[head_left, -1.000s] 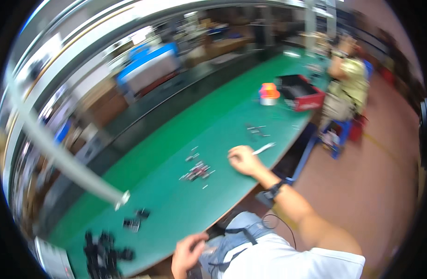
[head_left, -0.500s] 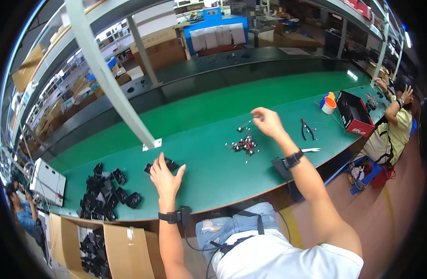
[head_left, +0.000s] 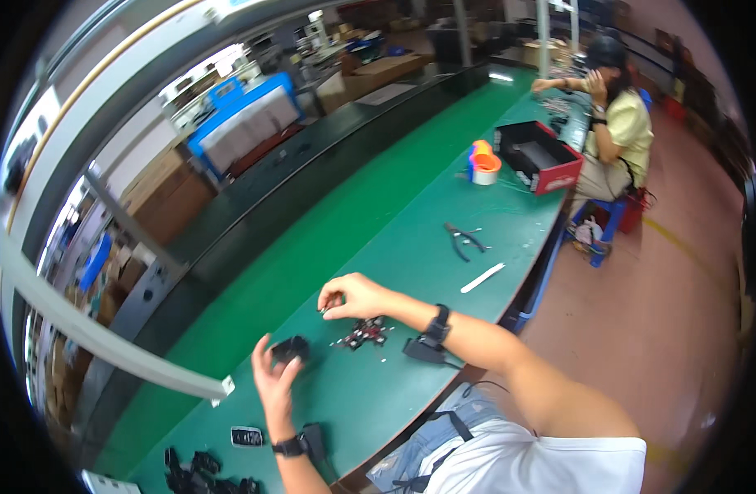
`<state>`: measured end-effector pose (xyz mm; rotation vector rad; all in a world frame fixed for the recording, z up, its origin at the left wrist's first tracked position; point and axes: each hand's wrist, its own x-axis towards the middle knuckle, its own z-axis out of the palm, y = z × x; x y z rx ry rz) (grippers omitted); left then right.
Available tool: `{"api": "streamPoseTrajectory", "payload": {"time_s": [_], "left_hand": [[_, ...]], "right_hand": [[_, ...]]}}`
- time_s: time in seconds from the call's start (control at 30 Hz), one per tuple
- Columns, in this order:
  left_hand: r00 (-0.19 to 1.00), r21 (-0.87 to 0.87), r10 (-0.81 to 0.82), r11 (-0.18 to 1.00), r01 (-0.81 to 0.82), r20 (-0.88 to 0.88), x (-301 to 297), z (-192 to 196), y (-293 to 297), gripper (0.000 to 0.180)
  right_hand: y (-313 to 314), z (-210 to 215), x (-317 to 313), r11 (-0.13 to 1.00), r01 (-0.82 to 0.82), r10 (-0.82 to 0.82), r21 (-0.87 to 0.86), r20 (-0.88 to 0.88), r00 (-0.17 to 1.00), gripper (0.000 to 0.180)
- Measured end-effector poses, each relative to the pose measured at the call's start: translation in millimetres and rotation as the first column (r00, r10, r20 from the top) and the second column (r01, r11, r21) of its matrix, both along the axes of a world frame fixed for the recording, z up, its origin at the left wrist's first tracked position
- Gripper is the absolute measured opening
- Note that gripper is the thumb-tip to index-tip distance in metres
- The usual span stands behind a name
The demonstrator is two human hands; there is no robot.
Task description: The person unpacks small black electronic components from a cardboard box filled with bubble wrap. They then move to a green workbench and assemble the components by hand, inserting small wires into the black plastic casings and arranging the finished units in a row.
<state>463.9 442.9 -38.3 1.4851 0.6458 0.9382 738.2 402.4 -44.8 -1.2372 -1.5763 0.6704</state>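
1. My left hand [head_left: 273, 380] grips a small black part [head_left: 290, 349] in its fingertips, above the green bench [head_left: 411, 239] near its front edge.
2. My right hand [head_left: 351, 295] pinches something tiny, fingers together, just over a heap of small parts [head_left: 366, 332].
3. Farther along lie black pliers [head_left: 463, 240] and a white strip [head_left: 483, 278].
4. A red box [head_left: 539, 156] sits by the far end.

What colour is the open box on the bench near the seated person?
The box is red outside and black inside, seen in the head view.

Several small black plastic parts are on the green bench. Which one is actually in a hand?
The small black plastic part at the left hand's fingertips; the other black parts lie in a pile at the bench's near-left end, untouched.
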Motion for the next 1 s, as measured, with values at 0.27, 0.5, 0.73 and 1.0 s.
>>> {"api": "streamPoseTrajectory", "payload": {"time_s": [0.27,0.5,0.73,1.0], "left_hand": [[0.976,0.083,-0.007,0.997,-0.011,0.218,12,-37,-7,0.05],[0.945,0.026,-0.15,0.988,0.149,0.292,10,-43,-11,0.052],[0.838,-0.34,-0.314,0.807,0.483,0.446,1,-31,-9,0.037],[0.853,-0.262,-0.222,0.889,0.377,0.473,1,-37,-2,0.042]], "right_hand": [[-10,-3,-60,0.964,-0.241,0.156,-0.114,-0.49,0.858,0.018],[-30,-4,-76,0.998,-0.067,0.067,0.012,-0.076,0.995,0.012],[-31,-5,-73,0.991,-0.024,0.035,0.132,-0.079,0.996,0.011],[-35,4,-78,0.966,0.008,-0.008,0.259,0.002,1.0,0.011]]}}
